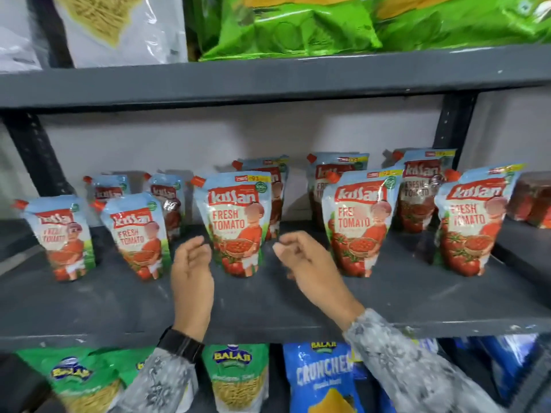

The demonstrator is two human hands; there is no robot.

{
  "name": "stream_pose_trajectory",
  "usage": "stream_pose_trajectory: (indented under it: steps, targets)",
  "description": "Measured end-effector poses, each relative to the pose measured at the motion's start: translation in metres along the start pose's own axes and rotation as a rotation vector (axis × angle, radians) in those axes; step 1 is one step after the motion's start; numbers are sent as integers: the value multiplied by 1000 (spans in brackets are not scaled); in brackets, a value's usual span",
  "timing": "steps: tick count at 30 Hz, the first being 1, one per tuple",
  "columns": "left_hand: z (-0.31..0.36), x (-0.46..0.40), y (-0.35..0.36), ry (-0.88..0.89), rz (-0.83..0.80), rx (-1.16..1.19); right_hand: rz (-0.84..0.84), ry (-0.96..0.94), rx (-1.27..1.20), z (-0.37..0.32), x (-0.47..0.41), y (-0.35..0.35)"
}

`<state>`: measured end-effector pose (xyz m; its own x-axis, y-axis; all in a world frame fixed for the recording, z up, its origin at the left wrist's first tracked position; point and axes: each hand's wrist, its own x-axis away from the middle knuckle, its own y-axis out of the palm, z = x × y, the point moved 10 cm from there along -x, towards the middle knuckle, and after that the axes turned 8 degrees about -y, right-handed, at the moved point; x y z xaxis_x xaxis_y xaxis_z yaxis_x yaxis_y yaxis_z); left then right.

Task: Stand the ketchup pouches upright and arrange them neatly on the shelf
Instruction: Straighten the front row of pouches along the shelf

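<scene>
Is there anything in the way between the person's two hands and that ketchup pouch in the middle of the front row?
Nothing visible. The left hand and right hand hover open on either side of the middle ketchup pouch, with only bare shelf between them and it.

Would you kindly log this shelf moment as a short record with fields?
setting: dark metal shelf
front row: five ketchup pouches, all upright
back row: five more pouches, upright, partly hidden
middle front pouch: between the two hands, untouched
left hand: open, empty, just left of that pouch
right hand: open, empty, just right of it
shelf below: green and blue snack bags
shelf above: green bags, pale noodle packs
</scene>
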<state>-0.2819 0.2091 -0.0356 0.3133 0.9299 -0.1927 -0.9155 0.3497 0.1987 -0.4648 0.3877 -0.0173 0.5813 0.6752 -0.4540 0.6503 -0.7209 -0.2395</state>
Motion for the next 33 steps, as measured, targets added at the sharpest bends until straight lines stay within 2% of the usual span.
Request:
stream_pose_trajectory:
  steps: [4, 8, 11, 22, 26, 33]
  targets:
    - [-22, -38, 25, -157, -149, -3, 158, 179, -342, 19, -32, 48]
    - [-27, -44, 52, -208, -283, 83, 156, 125, -528, 26, -46, 79]
    - [-32, -44, 53, -237, -307, 99, 165, 104, -510, 29, -50, 78]
    - [-42, -32, 95, -212, -457, -64, 442, 157, -478, 50, -40, 32]
    - [-45, -33, 91, -208, -457, -61, 453, 136, -468, 49, -38, 29]
    - [-46, -28, 104, -332, -508, 105, 428, 166, -618, 48, -39, 33]
